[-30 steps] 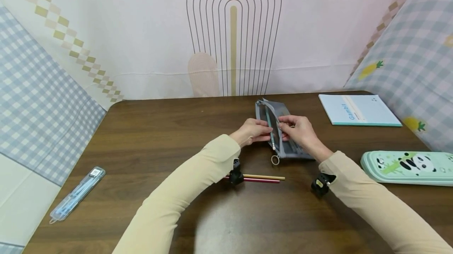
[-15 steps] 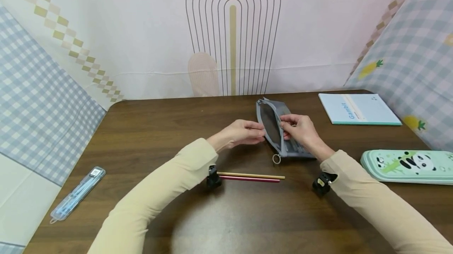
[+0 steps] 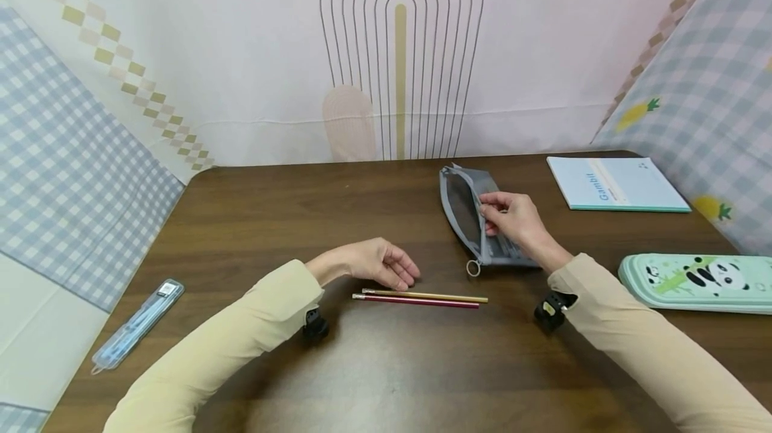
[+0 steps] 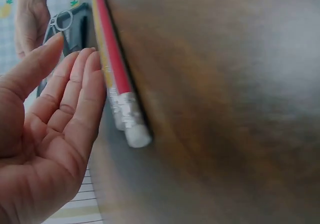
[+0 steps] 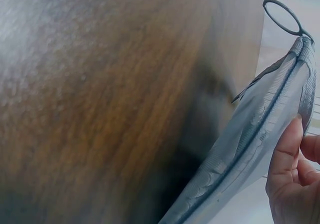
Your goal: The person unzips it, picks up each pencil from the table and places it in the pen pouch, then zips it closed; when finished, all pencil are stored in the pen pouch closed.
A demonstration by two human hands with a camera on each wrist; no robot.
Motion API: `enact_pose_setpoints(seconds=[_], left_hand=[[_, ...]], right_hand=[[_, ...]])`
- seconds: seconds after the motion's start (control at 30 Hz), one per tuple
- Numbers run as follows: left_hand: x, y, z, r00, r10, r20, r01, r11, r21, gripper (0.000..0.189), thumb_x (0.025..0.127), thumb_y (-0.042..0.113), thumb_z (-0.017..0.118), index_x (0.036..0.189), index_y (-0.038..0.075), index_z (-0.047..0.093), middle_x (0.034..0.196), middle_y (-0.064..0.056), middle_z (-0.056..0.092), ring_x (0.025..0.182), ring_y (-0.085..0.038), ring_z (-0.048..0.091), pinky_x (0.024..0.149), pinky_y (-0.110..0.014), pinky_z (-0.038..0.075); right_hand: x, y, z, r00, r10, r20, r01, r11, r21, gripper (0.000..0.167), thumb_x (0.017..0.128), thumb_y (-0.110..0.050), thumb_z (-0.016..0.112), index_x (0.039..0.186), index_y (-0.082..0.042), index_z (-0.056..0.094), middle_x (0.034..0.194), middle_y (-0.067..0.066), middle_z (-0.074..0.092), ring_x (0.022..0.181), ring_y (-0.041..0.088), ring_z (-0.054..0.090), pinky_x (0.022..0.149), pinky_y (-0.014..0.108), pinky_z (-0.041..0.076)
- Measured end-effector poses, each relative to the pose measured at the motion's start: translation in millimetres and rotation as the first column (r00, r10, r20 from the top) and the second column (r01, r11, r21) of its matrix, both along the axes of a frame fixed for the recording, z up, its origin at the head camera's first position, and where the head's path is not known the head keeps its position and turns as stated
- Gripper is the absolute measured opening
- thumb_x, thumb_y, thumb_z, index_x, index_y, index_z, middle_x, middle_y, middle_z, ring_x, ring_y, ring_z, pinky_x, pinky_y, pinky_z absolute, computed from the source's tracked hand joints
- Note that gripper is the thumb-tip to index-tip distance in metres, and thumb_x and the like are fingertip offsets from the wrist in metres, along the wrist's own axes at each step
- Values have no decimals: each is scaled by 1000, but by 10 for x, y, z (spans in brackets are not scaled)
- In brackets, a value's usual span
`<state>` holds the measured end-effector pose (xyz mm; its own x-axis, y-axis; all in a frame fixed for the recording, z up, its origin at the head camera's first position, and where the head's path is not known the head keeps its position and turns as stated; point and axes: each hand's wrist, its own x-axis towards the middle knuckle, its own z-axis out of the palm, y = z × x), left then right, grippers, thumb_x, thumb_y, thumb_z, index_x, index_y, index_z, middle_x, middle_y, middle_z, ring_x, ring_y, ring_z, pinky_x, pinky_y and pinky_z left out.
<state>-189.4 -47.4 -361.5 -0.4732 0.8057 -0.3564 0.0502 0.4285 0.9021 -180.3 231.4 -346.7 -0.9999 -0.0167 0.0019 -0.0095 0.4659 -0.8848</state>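
Observation:
My right hand (image 3: pixel 512 218) pinches one edge of a grey zippered pencil pouch (image 3: pixel 497 249), whose mouth gapes toward the left. A ring pull (image 3: pixel 473 268) hangs at the pouch's near end. In the right wrist view the thumb (image 5: pixel 287 154) presses against the pouch's zipper edge (image 5: pixel 265 114). My left hand (image 3: pixel 380 262) hovers just above two pencils lying side by side, a gold pencil (image 3: pixel 440 297) and a red pencil (image 3: pixel 422 301). Its fingers are relaxed and hold nothing; the left wrist view shows the bare palm (image 4: pixel 45 159) beside the pencils' white eraser ends (image 4: pixel 137 135).
A clear case with pale blue contents (image 3: pixel 139 326) lies at the table's left. On the right are a light blue notebook (image 3: pixel 621 185) and, nearer, a mint panda pencil case (image 3: pixel 699 282). A patterned cloth (image 3: pixel 271 57) hangs behind the table's back edge.
My left hand has come away from the pouch, leftward and nearer to the pencils. A light blue pencil it held at the pouch's mouth has gone from sight. The right hand stays on the pouch.

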Motion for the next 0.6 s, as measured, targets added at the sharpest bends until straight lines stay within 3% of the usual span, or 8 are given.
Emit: enact_pose_setpoints(seconds=[0.2,0.3,0.43,0.6], left_hand=[[31,-14,-46,991,-45,-122,44,999,-16,28,81,-5,68,109,-8,64,95,-14,69,80,-7,64,76,-20,54],[46,-5,-39,972,-79,-220,71,996,-46,25,81,-3,69,106,-3,67,90,-10,70,77,-6,65,73,-19,55],[60,6,-11,929,-117,-350,89,991,-96,20,81,0,70,101,4,70,85,-4,71,74,-3,64,70,-16,53],[38,21,-1,845,-195,-498,137,979,-152,18,79,2,69,96,9,71,82,-1,71,70,2,61,67,-13,51]], right_hand=[[5,-2,-1,1000,-4,4,4,1000,2,34,94,-3,52,125,10,52,86,11,59,57,3,56,57,21,56],[9,-2,0,1000,-5,6,5,1000,1,34,95,-3,52,125,11,52,87,12,59,57,3,56,56,20,55],[12,0,-4,1000,-3,11,3,1000,6,34,95,-3,52,126,10,52,89,14,59,58,3,56,57,21,56],[11,2,-4,1000,2,8,-2,1000,14,34,95,-3,52,126,9,52,90,16,59,58,3,56,58,22,56]])
